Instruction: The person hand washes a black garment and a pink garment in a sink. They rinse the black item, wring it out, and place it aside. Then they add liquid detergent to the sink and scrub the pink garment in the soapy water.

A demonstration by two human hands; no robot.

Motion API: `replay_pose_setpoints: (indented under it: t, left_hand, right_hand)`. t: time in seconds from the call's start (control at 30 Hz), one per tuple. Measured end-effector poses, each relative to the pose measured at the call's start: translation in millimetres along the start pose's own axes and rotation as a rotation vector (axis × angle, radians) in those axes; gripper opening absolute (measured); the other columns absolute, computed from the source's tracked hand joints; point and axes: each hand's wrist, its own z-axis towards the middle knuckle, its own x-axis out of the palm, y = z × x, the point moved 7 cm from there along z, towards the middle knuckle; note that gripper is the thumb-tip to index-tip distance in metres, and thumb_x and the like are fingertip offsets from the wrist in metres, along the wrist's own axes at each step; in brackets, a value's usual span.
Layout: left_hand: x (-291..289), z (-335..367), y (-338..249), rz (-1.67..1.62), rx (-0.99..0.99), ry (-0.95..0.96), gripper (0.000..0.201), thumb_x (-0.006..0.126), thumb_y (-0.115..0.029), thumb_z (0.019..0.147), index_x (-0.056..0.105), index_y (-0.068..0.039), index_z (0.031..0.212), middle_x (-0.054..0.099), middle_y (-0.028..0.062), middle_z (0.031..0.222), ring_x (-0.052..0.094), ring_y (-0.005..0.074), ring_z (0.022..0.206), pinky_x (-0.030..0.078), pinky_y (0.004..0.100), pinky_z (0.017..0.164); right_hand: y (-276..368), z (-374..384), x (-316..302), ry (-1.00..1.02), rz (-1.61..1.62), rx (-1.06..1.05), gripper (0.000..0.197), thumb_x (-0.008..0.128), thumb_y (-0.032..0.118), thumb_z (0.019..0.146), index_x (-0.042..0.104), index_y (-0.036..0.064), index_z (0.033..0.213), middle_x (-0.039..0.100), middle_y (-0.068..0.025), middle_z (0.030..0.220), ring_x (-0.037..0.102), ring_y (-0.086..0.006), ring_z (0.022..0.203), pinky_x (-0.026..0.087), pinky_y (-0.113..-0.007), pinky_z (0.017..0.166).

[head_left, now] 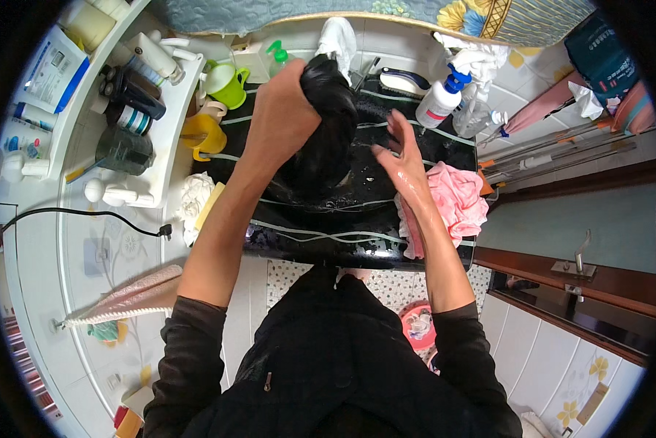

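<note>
A left hand (pixel 280 109) closes its grip around the top of a wet black cloth (pixel 326 124), lifting it so the bunched fabric hangs down into a black sink (pixel 357 241) crossed by pale wavy lines. The right hand (pixel 401 164) is open and holds nothing, fingers spread and glistening, hovering just beside the cloth over the basin's right half. Both forearms are bare, with dark sleeves pushed up near the elbows.

A pink cloth (pixel 455 201) lies heaped on the sink's right rim, touching the right wrist's outer side. Behind the basin stand a white pump bottle with a blue head (pixel 439 101), a dark scrubbing brush (pixel 404 80) and a green-topped bottle (pixel 278 57). To the left, a green cup (pixel 225 84) and a yellow cup (pixel 204 135) sit beside the rim, with a crumpled white rag (pixel 195 197) and a yellow sponge (pixel 211 204) nearer the front. A white shelf (pixel 171 146) on the left wall carries dark jars and pale bottles. A black cable (pixel 87 215) runs across the tiled wall below it, its plug hanging free. Long mop handles (pixel 554 150) lean at the right, above a dark wooden ledge (pixel 576 274).
</note>
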Motion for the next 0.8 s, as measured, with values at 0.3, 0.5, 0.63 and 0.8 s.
replay_pose_setpoints:
  t: [0.3, 0.5, 0.63, 0.8]
  left_hand:
    - [15, 4, -66, 0.182, 0.332, -0.010, 0.035, 0.072, -0.003, 0.067, 0.051, 0.002, 0.095, 0.063, 0.0211, 0.086, 0.064, 0.0434, 0.085, 0.051, 0.0490, 0.072]
    - [-1, -13, -53, -0.071, 0.324, 0.068, 0.050, 0.078, -0.012, 0.069, 0.051, 0.004, 0.108, 0.057, 0.0209, 0.114, 0.056, 0.0365, 0.111, 0.047, 0.0446, 0.091]
    - [11, -70, 44, -0.474, -0.629, 0.318, 0.040, 0.062, -0.040, 0.097, 0.062, 0.000, 0.105, 0.070, 0.0104, 0.093, 0.068, 0.0171, 0.080, 0.054, 0.0275, 0.080]
    - [119, -199, 82, -1.830, -1.685, 0.353, 0.101, 0.054, -0.077, 0.085, 0.044, 0.009, 0.137, 0.056, 0.0311, 0.131, 0.056, 0.0463, 0.122, 0.042, 0.0641, 0.105]
  right_hand:
    - [73, 30, 87, 0.125, 0.180, -0.249, 0.066, 0.083, 0.007, 0.078, 0.047, -0.0012, 0.133, 0.060, -0.0136, 0.127, 0.058, -0.0241, 0.119, 0.047, -0.037, 0.102]
    - [53, 39, 68, -0.159, 0.613, -0.169, 0.044, 0.076, 0.001, 0.082, 0.056, -0.0026, 0.122, 0.065, -0.0074, 0.116, 0.062, -0.0193, 0.108, 0.049, -0.033, 0.094]
    - [38, 43, 51, -0.239, 0.870, 0.061, 0.032, 0.071, 0.001, 0.083, 0.063, 0.0007, 0.114, 0.067, -0.0054, 0.109, 0.062, -0.0184, 0.098, 0.048, -0.032, 0.090]
    - [56, 24, 69, -0.114, 0.949, 0.060, 0.033, 0.072, 0.003, 0.084, 0.063, 0.0021, 0.116, 0.067, -0.0047, 0.109, 0.062, -0.0178, 0.100, 0.048, -0.033, 0.092]
